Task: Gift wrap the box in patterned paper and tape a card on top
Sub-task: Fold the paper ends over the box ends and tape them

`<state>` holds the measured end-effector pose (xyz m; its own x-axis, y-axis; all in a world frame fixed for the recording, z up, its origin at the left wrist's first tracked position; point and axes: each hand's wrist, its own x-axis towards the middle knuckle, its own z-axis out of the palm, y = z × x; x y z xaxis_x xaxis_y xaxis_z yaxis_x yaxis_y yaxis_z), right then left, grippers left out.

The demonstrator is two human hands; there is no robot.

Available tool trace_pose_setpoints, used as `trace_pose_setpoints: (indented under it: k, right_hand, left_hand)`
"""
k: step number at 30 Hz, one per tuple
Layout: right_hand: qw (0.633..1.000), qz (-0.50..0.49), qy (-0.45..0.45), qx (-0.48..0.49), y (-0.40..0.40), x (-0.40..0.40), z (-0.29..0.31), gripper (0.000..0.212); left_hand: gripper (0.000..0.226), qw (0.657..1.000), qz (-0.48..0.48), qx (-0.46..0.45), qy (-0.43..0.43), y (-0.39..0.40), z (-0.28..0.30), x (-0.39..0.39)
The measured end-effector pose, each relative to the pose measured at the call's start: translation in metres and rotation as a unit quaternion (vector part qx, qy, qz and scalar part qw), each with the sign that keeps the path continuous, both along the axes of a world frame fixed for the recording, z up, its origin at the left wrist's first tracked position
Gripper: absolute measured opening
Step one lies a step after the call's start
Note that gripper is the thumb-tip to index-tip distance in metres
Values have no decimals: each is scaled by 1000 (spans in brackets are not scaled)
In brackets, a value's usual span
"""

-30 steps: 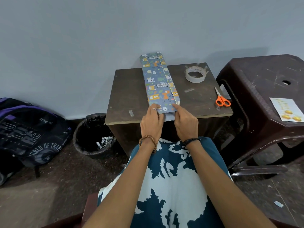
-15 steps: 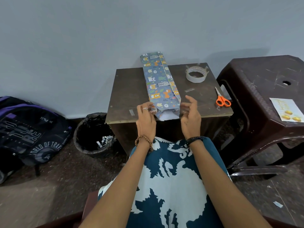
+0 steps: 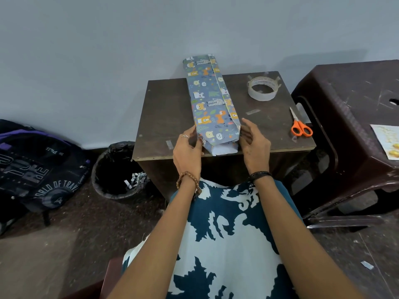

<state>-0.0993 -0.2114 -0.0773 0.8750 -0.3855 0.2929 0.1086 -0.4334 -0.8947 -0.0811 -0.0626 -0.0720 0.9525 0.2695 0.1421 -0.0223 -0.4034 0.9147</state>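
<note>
Reading, on the black-and-purple backpack at the left wall, "WORLD OF TRAV" along a curved band and large block letters ending "RE", the rest cut off; lettering on the inner ring of the clear tape roll too small to make out. Flanking the near end of the wrapped box, long and covered in blue animal-print paper, lying lengthwise on the small brown table with its far end past the back edge. Pinching the paper's left corner fold with the left hand, fingers curled. Holding the right hand spread, fingers straight against the right side flap. Resting apart: orange-handled scissors, a card on the dark plastic stool, a black-lined bin.
</note>
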Motion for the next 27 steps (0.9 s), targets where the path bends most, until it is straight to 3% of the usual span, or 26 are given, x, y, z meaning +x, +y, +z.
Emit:
trace_pose_setpoints:
  k: [9, 18, 24, 27]
  right_hand:
    - [997, -44, -37, -43, 2, 17, -1, 24]
    - [995, -17, 9, -97, -10, 23, 8, 32]
    - [992, -6, -12, -129, -10, 24, 8, 29]
    - [987, 3, -14, -160, -9, 25, 8, 29]
  left_hand:
    - [29, 983, -1, 174, -55, -6, -5, 12]
    - [22, 989, 19, 125, -73, -6, -4, 13]
    - [19, 972, 0, 191, -134, 0, -2, 17]
    - [17, 966, -57, 184, -175, 0, -2, 19]
